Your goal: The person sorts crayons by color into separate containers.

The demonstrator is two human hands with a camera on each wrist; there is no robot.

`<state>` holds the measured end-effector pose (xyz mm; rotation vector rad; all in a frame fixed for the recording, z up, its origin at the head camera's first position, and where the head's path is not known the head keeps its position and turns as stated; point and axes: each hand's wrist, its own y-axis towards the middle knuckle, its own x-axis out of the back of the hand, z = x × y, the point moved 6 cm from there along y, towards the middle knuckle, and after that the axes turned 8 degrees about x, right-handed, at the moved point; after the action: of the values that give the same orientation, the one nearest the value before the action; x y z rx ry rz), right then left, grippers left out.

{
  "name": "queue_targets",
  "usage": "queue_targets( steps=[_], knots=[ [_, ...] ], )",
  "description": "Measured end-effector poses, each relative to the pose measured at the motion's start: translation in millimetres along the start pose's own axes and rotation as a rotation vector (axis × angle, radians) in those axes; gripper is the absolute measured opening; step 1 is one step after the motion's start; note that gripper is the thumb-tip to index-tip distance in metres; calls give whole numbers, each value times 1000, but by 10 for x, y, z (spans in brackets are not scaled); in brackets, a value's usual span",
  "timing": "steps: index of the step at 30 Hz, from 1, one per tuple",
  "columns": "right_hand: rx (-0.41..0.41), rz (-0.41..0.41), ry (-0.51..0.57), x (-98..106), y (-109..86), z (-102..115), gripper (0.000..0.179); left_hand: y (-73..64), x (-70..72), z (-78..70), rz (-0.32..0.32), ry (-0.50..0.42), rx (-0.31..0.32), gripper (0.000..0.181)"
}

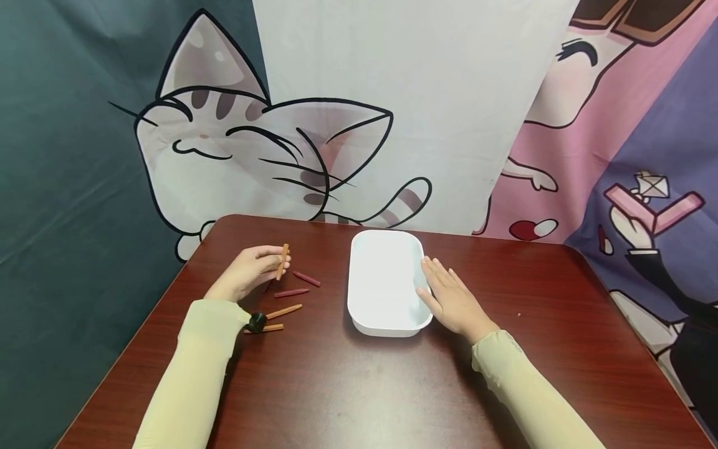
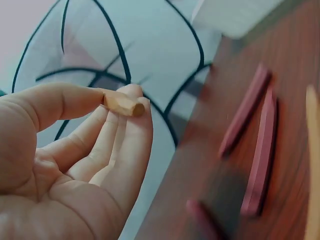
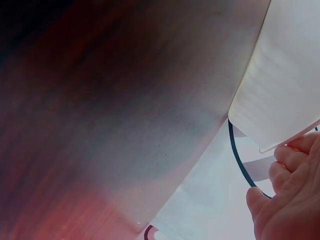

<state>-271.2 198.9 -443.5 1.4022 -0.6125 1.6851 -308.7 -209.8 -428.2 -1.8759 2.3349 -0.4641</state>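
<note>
At the left of the table in the head view, my left hand [image 1: 255, 269] pinches an orange-yellow crayon [image 1: 283, 262] between thumb and fingers, above the tabletop. The left wrist view shows this crayon [image 2: 125, 103] nearly end-on at the fingertips of the left hand [image 2: 90, 170]. Near it lie dark red crayons [image 1: 291, 292] and, closer to me, two orange-yellow crayons [image 1: 284, 311]. My right hand [image 1: 451, 299] rests with straight fingers against the right rim of a white plastic tray [image 1: 387, 330]. The right wrist view has that hand [image 3: 292, 195] touching the tray's edge [image 3: 280, 90].
The dark red-brown wooden table [image 1: 336, 399] ends at a back edge close behind the tray. Beyond it hangs a cloth backdrop [image 1: 449, 81] with cartoon cats. A dark wrist device [image 1: 257, 322] on the left sleeve partly covers one orange-yellow crayon.
</note>
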Motion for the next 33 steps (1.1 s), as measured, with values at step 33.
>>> queue_targets(
  steps=[33],
  knots=[
    [5,-21,21,36,-3,36,70,286,-1755,-305,86,-41,77,29]
  ],
)
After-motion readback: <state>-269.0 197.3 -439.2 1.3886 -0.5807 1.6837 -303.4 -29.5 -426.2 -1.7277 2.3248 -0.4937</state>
